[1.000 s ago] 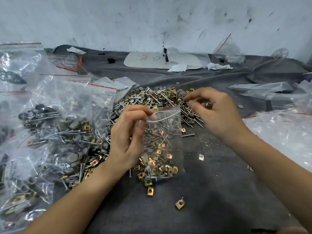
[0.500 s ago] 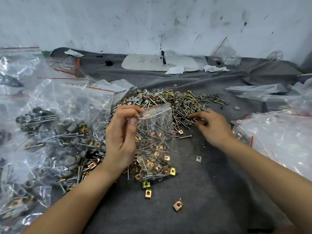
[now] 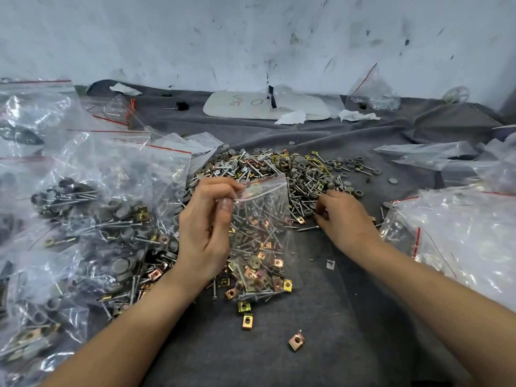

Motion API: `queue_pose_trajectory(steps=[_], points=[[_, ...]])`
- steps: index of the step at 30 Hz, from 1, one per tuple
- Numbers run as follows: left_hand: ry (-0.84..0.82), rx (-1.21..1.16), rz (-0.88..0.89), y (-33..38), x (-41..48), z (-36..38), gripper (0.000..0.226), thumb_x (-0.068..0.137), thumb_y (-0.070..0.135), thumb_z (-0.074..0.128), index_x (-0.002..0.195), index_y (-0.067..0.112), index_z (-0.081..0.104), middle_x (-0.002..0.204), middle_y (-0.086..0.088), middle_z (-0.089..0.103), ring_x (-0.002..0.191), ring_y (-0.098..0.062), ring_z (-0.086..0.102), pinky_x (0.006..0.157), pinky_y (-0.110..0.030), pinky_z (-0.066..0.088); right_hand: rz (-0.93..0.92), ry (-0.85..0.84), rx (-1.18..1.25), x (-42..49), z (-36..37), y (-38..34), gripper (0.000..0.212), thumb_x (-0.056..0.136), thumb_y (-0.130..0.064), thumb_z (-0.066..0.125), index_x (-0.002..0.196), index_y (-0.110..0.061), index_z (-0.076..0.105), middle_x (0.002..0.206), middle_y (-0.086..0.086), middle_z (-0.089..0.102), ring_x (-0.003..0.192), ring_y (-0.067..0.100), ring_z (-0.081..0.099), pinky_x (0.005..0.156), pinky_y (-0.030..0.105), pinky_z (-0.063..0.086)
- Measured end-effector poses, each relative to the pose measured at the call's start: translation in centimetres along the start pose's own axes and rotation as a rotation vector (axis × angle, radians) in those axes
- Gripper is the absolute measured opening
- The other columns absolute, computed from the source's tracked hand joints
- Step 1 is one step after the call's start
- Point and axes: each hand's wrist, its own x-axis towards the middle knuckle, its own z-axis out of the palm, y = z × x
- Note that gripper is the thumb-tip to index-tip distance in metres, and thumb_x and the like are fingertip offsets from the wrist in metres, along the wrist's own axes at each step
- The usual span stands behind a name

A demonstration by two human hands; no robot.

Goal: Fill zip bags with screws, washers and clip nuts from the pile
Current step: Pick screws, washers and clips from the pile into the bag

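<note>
Cannot tell whether the right hand (image 3: 346, 222) pinches anything, fingertips buried in the pile (image 3: 268, 166). Lost behind the left hand (image 3: 206, 233), the left edge of the zip bag (image 3: 259, 227). Cut off at the left border, the filled bags (image 3: 97, 213); too small to read, the scrawl on the board (image 3: 251, 107).

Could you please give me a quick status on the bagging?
Left hand pinches zip bag rim, mouth open. Right hand fingers down in pile near edge, grasp unclear. Loose clip nuts on cloth below bag.

Left of the pile (image 3: 279, 169) lie filled bags (image 3: 92, 219); just before it stands a zip bag (image 3: 259, 236); to its right, more bags (image 3: 460, 236).
</note>
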Motion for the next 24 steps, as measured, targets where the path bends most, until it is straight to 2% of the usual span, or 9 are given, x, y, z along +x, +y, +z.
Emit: queue_pose_trajectory(steps=[5,8,10,13,16,18,20,22,24], points=[[0.004,0.009,0.009,-0.1,-0.1,-0.1,0.014,0.095,0.01,0.037,0.099,0.012,0.049,0.104,0.001,0.056,0.101,-0.005,0.055,0.084,-0.021,0.045,-0.029,-0.009,0.065,-0.1,0.1,0.1,0.034,0.09,-0.016,0.059,0.123,-0.022,0.056,0.108,0.005,0.058,0.103,0.025,0.053,0.085,0.037,0.047],[0.007,0.01,0.009,-0.1,-0.1,-0.1,0.014,0.095,0.01,0.037,0.1,0.012,0.05,0.104,0.001,0.056,0.1,-0.007,0.056,0.084,-0.023,0.045,-0.055,-0.007,0.016,0.1,0.3,0.1,0.025,0.091,-0.018,0.06,0.115,-0.019,0.062,0.107,0.004,0.055,0.102,0.025,0.053,0.081,0.036,0.047],[0.005,0.006,0.007,-0.1,-0.1,-0.1,0.014,0.095,0.01,0.037,0.1,0.012,0.05,0.104,0.0,0.056,0.1,-0.009,0.057,0.084,-0.024,0.045,-0.022,-0.001,0.074,0.3,0.3,0.1,0.02,0.086,-0.014,0.064,0.106,-0.016,0.061,0.106,0.003,0.055,0.1,0.024,0.054,0.082,0.036,0.047],[-0.003,0.0,0.004,-0.1,0.0,-0.1,0.014,0.095,0.01,0.037,0.1,0.012,0.05,0.104,0.0,0.057,0.1,-0.011,0.057,0.084,-0.025,0.046,0.045,-0.009,0.269,0.3,-0.1,0.1,0.019,0.082,-0.005,0.067,0.088,-0.019,0.056,0.09,0.001,0.059,0.088,0.022,0.057,0.075,0.03,0.045],[-0.036,-0.004,0.018,-0.1,0.0,-0.2,0.013,0.096,0.011,0.038,0.099,0.013,0.051,0.104,-0.001,0.058,0.099,-0.014,0.058,0.083,-0.027,0.046,0.062,0.129,0.537,-0.1,-2.1,-1.3,0.021,0.083,-0.006,0.069,0.085,-0.023,0.058,0.081,-0.007,0.062,0.078,0.011,0.059,0.072,0.023,0.044],[-0.074,-0.017,0.022,0.0,0.0,-0.2,0.012,0.099,0.018,0.039,0.098,0.013,0.051,0.102,-0.004,0.059,0.099,-0.019,0.06,0.081,-0.032,0.048,-0.029,0.272,0.71,-0.5,-4.2,-3.3,0.023,0.082,-0.009,0.071,0.082,-0.029,0.059,0.077,-0.014,0.063,0.071,0.0,0.058,0.069,0.017,0.046],[-0.12,-0.022,0.042,0.1,0.0,-0.2,0.018,0.102,0.026,0.038,0.099,0.013,0.05,0.103,-0.005,0.059,0.099,-0.022,0.06,0.081,-0.035,0.049,-0.176,0.354,0.807,-1.1,-6.3,-5.7,0.022,0.081,-0.011,0.073,0.083,-0.029,0.062,0.078,-0.013,0.066,0.071,0.001,0.06,0.068,0.015,0.049],[-0.176,-0.022,0.089,0.2,-0.1,-0.2,0.019,0.103,0.025,0.037,0.101,0.013,0.051,0.107,-0.004,0.057,0.099,-0.021,0.06,0.082,-0.033,0.048,-0.281,0.324,0.815,-1.9,-7.4,-7.7,0.018,0.08,-0.011,0.073,0.086,-0.025,0.064,0.08,-0.012,0.067,0.076,0.003,0.062,0.07,0.015,0.05],[-0.207,-0.016,0.116,0.2,-0.3,-0.2,0.018,0.103,0.023,0.036,0.103,0.012,0.051,0.109,-0.006,0.056,0.098,-0.023,0.06,0.081,-0.037,0.049,-0.328,0.234,0.705,-2.4,-7.5,-8.8,0.016,0.079,-0.012,0.074,0.086,-0.023,0.065,0.08,-0.016,0.063,0.08,0.003,0.058,0.073,0.011,0.043]])
